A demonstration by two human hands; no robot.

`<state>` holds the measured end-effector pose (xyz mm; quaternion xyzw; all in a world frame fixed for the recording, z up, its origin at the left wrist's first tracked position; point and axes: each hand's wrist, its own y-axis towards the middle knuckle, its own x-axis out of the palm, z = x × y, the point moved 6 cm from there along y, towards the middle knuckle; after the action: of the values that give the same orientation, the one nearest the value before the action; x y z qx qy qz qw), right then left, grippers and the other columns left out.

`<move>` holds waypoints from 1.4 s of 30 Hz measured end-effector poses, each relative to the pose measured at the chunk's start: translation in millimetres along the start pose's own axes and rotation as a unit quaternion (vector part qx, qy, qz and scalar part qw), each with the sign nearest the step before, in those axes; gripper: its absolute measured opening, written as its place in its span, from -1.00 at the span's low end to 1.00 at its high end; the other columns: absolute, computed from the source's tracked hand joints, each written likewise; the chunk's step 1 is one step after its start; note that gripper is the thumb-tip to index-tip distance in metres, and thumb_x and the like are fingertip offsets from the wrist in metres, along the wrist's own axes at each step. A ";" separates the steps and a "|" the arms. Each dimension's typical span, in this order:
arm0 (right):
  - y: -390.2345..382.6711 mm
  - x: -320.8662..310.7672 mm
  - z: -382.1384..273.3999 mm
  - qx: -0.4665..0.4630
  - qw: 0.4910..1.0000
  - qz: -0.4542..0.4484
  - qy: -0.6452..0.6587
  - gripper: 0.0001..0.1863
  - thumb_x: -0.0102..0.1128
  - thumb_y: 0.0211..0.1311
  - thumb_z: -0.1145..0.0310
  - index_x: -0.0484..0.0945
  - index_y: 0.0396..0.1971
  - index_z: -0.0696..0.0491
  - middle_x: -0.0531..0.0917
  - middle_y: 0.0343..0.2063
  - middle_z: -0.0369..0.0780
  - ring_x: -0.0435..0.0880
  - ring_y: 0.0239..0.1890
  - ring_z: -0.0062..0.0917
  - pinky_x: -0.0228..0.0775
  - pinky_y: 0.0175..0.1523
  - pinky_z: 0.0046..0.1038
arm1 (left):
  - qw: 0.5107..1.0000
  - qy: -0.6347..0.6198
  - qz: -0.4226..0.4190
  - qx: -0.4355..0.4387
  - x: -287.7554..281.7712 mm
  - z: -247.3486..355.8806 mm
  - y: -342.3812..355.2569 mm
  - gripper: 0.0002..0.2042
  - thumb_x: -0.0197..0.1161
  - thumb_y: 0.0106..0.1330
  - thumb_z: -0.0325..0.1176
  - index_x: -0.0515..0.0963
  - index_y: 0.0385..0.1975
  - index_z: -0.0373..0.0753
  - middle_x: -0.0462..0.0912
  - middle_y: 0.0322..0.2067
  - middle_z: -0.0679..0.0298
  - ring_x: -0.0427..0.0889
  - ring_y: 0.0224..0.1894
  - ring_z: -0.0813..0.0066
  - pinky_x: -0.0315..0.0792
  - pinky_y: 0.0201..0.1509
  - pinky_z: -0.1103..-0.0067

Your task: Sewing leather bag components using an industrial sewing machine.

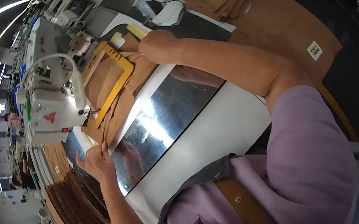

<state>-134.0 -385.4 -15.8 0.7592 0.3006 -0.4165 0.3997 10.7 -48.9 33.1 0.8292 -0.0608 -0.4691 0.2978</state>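
Observation:
A piece of brown fabric lies on the work surface, partly under a yellow rectangular clamp frame beside the sewing machine head. My right hand is closed on the fabric's far edge, near the frame's upper corner. At the opposite end, my left hand pinches a gathered corner of the same fabric, with its thumb sticking out to the side. Folds run along the fabric between both hands. The left fingertips are partly hidden by the hand.
A shiny metal plate and a white table edge lie between me and the frame. Brown fabric pieces with white labels are spread beyond my right arm. Dark brown stacked pieces sit by my left forearm. Other machines line the background.

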 end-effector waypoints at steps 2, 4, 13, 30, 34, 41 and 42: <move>-26.1 -31.4 3.6 0.011 0.999 -0.021 -0.040 -0.77 0.16 0.23 0.33 0.78 -0.24 0.01 0.77 -0.29 -0.09 0.76 -0.17 -0.14 0.61 -0.10 -0.16 | 0.999 -0.021 -0.024 -0.008 -7.7 -0.8 -9.9 -0.81 0.36 0.33 -0.25 0.67 -0.54 -0.11 0.70 -0.49 0.42 0.65 -0.38 0.44 0.10 0.39 0.27; -99.9 -69.7 53.4 -0.007 1.000 -0.029 -0.001 -0.76 0.16 0.28 0.29 0.77 -0.20 0.00 0.78 -0.25 -0.12 0.76 -0.15 -0.16 0.60 -0.08 -0.19 | 0.987 -0.108 -0.114 -0.042 -39.8 99.2 -64.8 -0.77 0.29 0.38 -0.25 0.66 -0.53 -0.16 0.69 -0.50 0.40 0.65 -0.41 0.42 0.13 0.36 0.23; -266.7 -270.8 184.4 0.187 0.949 0.250 0.043 -0.75 0.22 0.45 0.33 0.73 -0.02 0.10 0.82 -0.22 -0.26 0.70 -0.19 -0.69 0.56 -0.04 -0.54 | 0.826 -0.496 -0.045 0.263 -104.4 291.8 15.1 -0.78 0.46 0.19 -0.25 0.53 -0.48 -0.15 0.59 -0.44 0.31 0.62 -0.41 0.33 0.43 -0.07 0.32; -197.9 -173.7 227.9 0.068 0.989 0.113 -0.061 -0.70 0.34 0.26 0.19 0.74 -0.13 0.07 0.73 -0.14 -0.07 0.68 -0.01 -0.16 0.52 0.09 -0.22 | 0.832 -0.504 -0.182 0.141 -40.2 246.8 -1.2 -0.80 0.47 0.23 -0.31 0.66 -0.23 -0.23 0.76 -0.26 0.23 0.71 -0.18 0.25 0.49 -0.08 0.41; -85.2 -86.2 175.9 -0.043 0.997 0.066 -0.003 -0.76 0.28 0.24 0.22 0.74 -0.23 0.05 0.73 -0.26 -0.16 0.71 -0.14 -0.22 0.53 -0.04 -0.20 | 0.852 -0.486 -0.192 0.001 -21.3 184.7 -26.9 -0.80 0.44 0.28 -0.30 0.65 -0.22 -0.24 0.76 -0.27 0.25 0.72 -0.18 0.25 0.51 -0.05 0.38; 8.3 2.6 164.3 -0.051 0.980 0.023 -0.189 -0.81 0.30 0.07 0.34 0.78 -0.37 0.10 0.77 -0.37 -0.04 0.80 -0.25 -0.10 0.68 -0.20 -0.17 | 0.855 -0.477 -0.146 -0.143 -6.0 126.2 -46.7 -0.78 0.31 0.44 -0.27 0.67 -0.23 -0.34 0.75 -0.31 0.20 0.69 -0.22 0.40 0.53 -0.05 0.47; 11.4 2.5 158.8 -0.044 0.978 0.018 -0.202 -0.80 0.29 0.06 0.35 0.78 -0.36 0.10 0.76 -0.37 -0.03 0.80 -0.23 -0.11 0.68 -0.18 -0.17 | 0.856 -0.471 -0.150 -0.149 -3.2 122.3 -49.8 -0.77 0.31 0.44 -0.26 0.67 -0.23 -0.34 0.75 -0.31 0.20 0.69 -0.23 0.40 0.53 -0.05 0.47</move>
<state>-186.1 -527.0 -66.8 0.6464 0.2176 -0.5405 0.4926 -99.6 -60.5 -38.8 0.4541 0.0020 -0.8461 0.2791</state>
